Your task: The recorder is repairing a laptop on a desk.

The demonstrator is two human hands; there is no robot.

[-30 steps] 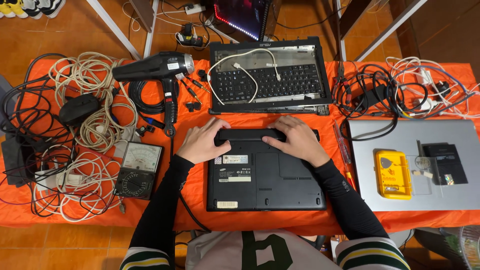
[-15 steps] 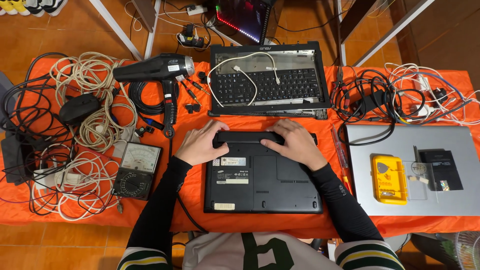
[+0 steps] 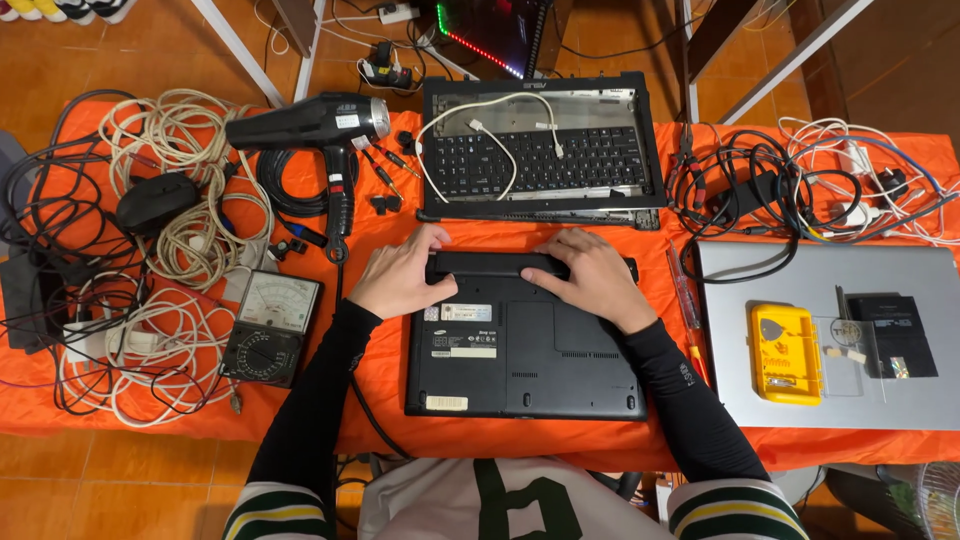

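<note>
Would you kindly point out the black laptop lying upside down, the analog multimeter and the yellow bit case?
black laptop (image 3: 540, 365), head view, on its bare underside panel.
analog multimeter (image 3: 272, 326), head view, between dial face and selector knob.
yellow bit case (image 3: 785, 352), head view, on its lid's middle.

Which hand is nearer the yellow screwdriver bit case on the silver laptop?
The right hand. It rests on the black laptop's battery, left of the yellow case; the left hand is farther off, at the battery's other end.

Both hands (image 3: 400, 275) (image 3: 590, 280) flat, palms down
</note>
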